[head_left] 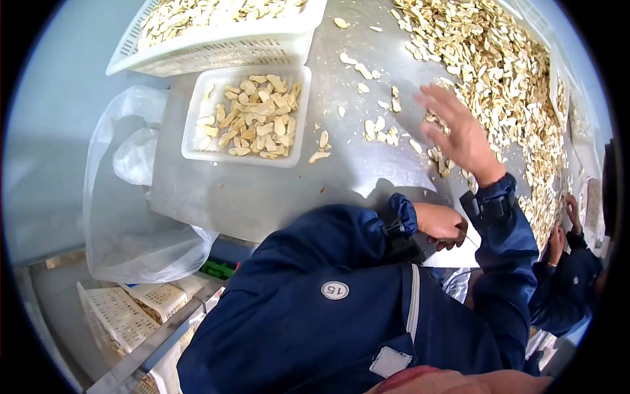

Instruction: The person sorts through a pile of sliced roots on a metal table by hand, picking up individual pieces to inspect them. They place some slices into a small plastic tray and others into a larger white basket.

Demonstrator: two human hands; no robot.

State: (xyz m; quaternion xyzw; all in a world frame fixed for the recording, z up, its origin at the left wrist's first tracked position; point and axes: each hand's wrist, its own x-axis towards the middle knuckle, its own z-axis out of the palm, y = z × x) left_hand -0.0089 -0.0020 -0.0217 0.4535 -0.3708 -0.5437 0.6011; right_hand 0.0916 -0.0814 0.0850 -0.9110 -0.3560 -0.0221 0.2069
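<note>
The wearer I follow remotely has a dark navy jacket [295, 328] with loose, creased fabric. Near six o'clock I see a round white badge [335, 290] with a dark ring and the number 15, upside down to me. Between four and five o'clock runs a pale zip strip [413, 302]; at five sits a whitish rectangular patch [390, 362]. The left cuff [403, 214], between three and four, is gathered, with a black strap [396, 231]. The right cuff [497, 189], at three, has a black buckled band [497, 207]. The left hand [443, 225] and right hand [461, 134] are bare
</note>
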